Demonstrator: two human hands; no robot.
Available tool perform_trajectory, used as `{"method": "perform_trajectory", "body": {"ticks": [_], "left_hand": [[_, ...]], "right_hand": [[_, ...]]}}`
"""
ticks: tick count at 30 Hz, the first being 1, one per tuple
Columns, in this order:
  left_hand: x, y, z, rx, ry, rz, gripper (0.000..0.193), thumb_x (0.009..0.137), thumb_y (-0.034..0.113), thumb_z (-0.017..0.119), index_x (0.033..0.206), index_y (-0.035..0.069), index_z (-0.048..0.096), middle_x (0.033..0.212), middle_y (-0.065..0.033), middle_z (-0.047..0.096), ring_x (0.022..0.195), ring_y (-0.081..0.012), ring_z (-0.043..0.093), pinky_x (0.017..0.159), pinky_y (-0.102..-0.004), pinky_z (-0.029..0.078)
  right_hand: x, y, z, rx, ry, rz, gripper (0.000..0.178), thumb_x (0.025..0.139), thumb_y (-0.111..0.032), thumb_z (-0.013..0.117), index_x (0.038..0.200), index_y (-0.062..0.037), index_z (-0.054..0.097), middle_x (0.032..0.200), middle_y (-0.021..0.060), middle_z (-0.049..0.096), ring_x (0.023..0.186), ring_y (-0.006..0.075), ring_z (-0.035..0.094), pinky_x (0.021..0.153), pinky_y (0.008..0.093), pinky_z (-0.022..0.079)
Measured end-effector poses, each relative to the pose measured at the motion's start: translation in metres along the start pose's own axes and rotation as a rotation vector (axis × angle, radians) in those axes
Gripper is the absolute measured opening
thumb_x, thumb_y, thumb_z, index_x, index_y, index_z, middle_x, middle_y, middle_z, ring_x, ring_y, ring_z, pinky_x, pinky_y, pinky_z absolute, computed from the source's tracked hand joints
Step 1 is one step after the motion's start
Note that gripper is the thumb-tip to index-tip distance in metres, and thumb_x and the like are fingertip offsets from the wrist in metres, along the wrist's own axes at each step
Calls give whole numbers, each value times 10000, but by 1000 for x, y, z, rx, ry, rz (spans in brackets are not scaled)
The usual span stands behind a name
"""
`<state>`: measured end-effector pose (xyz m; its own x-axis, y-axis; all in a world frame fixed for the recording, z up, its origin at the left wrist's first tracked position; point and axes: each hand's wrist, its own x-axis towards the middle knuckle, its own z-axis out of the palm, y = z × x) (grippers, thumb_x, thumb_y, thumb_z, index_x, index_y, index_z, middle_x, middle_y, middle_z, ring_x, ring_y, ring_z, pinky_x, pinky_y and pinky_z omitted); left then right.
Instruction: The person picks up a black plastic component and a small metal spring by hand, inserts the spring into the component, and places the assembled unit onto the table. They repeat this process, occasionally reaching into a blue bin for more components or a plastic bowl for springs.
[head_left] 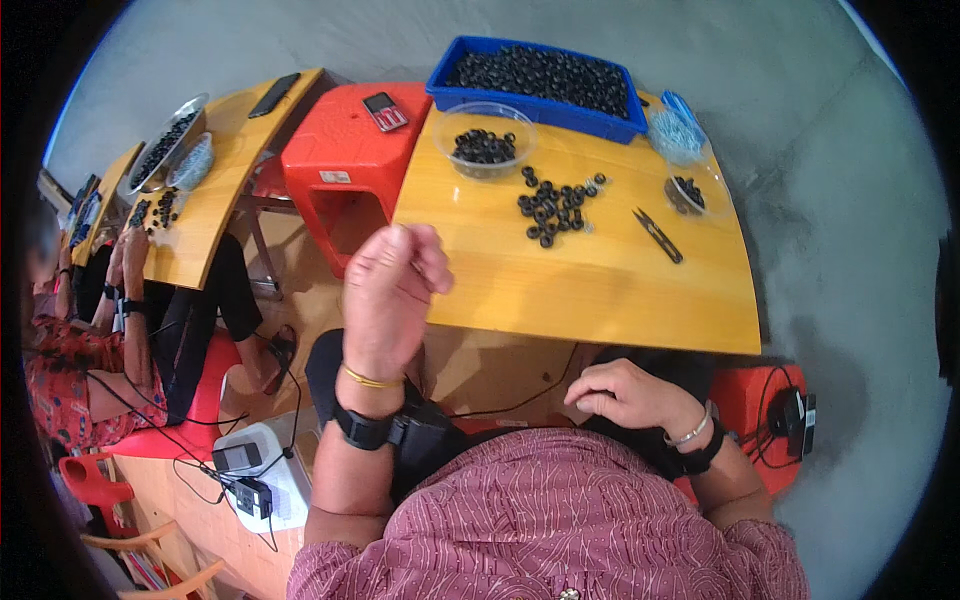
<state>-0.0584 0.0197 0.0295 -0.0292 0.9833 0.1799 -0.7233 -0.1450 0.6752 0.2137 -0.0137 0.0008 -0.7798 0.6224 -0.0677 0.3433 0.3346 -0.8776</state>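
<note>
Step in hand: judged to be work with the loose black beads (541,213), at a pause. The beads lay in a pile on the yellow table (600,300), near and right of a clear bowl (462,118). The left hand (395,285) was raised by the table's near left corner, thumb and fingers curled together; whether it gripped anything could not be told. The right hand (632,393) was low over the lap, fingers loosely bent; whether their tips met could not be told. Picking up a bead called for a reach far and right by the left hand, then a narrow pinch.

Surroundings: a blue tray (598,125) of beads stood at the far edge. Snips (658,236) lay right of the pile, a likely obstruction to the right hand, as was the table's near edge. A red stool (340,155) bearing a phone (386,112) stood left.
</note>
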Motion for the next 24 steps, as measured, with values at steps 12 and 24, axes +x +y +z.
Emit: {"method": "perform_trajectory", "body": {"ticks": [12,24], "left_hand": [[16,34,-72,-36,197,164,211,888,220,442,943,28,510,772,-21,472,676,-115,407,619,-240,353],[-1,67,-153,-57,287,171,200,878,172,460,950,-8,509,772,-46,484,688,-133,439,641,-247,395]], "right_hand": [[4,122,-10,-672,-79,483,159,762,-150,500,808,-16,571,722,129,593,657,253,546,627,342,441],[-45,39,-17,-402,40,396,187,777,-168,510,829,2,570,795,166,584,785,327,546,706,371,433]]}}
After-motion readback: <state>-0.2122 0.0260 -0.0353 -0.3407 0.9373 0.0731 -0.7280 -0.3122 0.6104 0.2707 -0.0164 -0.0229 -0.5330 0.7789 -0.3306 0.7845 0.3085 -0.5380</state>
